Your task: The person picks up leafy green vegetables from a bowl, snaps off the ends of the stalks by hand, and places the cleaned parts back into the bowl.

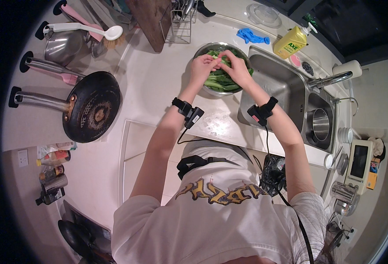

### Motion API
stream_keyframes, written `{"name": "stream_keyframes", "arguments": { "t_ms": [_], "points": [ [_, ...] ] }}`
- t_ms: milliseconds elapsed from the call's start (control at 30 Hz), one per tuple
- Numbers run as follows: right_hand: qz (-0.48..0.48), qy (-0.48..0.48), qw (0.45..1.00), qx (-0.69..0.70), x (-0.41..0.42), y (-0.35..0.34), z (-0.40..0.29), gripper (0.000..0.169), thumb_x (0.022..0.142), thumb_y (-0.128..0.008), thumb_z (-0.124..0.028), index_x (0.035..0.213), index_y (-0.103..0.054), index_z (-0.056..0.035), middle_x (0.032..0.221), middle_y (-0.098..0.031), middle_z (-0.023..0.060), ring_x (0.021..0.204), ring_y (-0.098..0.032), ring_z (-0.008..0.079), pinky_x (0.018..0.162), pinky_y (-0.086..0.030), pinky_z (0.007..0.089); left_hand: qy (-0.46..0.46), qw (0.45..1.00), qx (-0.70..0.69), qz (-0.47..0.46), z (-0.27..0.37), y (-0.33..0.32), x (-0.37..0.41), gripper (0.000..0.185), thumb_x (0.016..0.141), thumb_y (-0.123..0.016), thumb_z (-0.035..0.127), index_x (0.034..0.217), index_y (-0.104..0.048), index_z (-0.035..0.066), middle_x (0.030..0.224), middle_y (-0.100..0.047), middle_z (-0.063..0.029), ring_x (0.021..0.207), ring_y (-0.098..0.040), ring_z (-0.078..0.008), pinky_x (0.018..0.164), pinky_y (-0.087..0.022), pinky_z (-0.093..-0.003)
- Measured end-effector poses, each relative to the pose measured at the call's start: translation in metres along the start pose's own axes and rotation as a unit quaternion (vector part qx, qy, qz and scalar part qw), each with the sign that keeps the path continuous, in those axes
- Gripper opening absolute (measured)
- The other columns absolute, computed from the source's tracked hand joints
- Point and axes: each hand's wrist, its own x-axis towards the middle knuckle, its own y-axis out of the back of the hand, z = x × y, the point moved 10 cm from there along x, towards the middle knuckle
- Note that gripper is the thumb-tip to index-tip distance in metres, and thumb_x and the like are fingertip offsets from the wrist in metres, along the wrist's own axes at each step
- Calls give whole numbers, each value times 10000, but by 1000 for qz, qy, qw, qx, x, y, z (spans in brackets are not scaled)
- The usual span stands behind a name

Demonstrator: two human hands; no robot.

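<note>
A stainless steel bowl (222,93) stands on the white counter, left of the sink. Long-stemmed leafy greens (221,81) fill it. Over the bowl, my left hand (203,67) and my right hand (236,68) meet at the fingertips, with a pale green piece of the vegetable pinched between them. The fingers partly cover that piece, so its full shape cannot be told. Both wrists wear black straps with small cabled devices.
The steel double sink (273,79) with its faucet (332,79) lies at right; a steel pot (321,124) sits in its smaller basin. Behind are a blue glove (252,36) and a yellow dish soap bottle (289,43). A wooden board (149,23) and wire rack (181,28) stand back left. A frying pan (93,107) hangs left.
</note>
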Motion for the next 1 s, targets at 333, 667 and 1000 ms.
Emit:
{"name": "stream_keyframes", "arguments": {
  "t_ms": [333, 667, 1000],
  "points": [
    [-33, -49, 997, 57, 4, -2, 22, 155, 838, -599, -160, 915, -594, -25, 662, -586, 154, 619, -581, 309, 577, -443, 348, -14, 1000, -14, -2, -1, 1, -1, 165, 864, -617, 149, 886, -604, -14, 798, -637, -48, 675, -613, -99, 600, -489, -195],
    [-1, 123, 975, -185, -4, 2, -28, 169, 855, -535, -130, 971, -597, -24, 894, -606, 145, 832, -590, 332, 688, -479, 386, -4, 997, 58, -49, 3, -6, -7, 188, 885, -573, 153, 885, -632, -25, 788, -642, -34, 682, -601, -93, 633, -477, -215],
    [-54, -30, 997, 57, 12, -5, 31, 183, 863, -548, -140, 950, -643, -10, 806, -635, 109, 733, -609, 207, 685, -476, 297, -31, 997, 67, -28, 14, -3, -15, 187, 886, -566, 153, 874, -655, -11, 776, -647, -24, 665, -589, -84, 626, -468, -211]
  ]
}}
